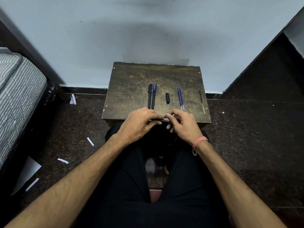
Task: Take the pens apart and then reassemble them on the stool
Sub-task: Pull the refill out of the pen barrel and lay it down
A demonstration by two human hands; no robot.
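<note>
- Hands meet at the near edge of the stool [131, 83]: the left hand [139, 124] has its fingers curled around a dark pen [162, 121], and the right hand [182, 124] pinches the same pen's blue end between thumb and fingertips.
- Only a short stretch of that pen shows between the two hands; it is slim, round and lies level, crosswise to the person.
- The stool top is a flat square board, dark brown, scuffed and mottled with paler worn patches, with small screw heads near its corners.
- Just beyond the left hand's knuckles lie two whole pens [151, 96] side by side and touching, long and slender, black barrels with blue caps; the right one carries small pale lettering too fine to read.
- Beyond the gap between the hands lies a short black cap [167, 97], a stubby cylinder, apart from the other pieces.
- Beyond the right hand lie two thin blue refills [180, 98] with pale near ends, close together.
- Farther to that hand's outer side, near the stool's edge, lies a thin dark refill [201, 101].
- A pink thread band [199, 142] circles the right wrist.
- White paper strips [90, 141] lie on the dark speckled floor off to the left forearm's side.
</note>
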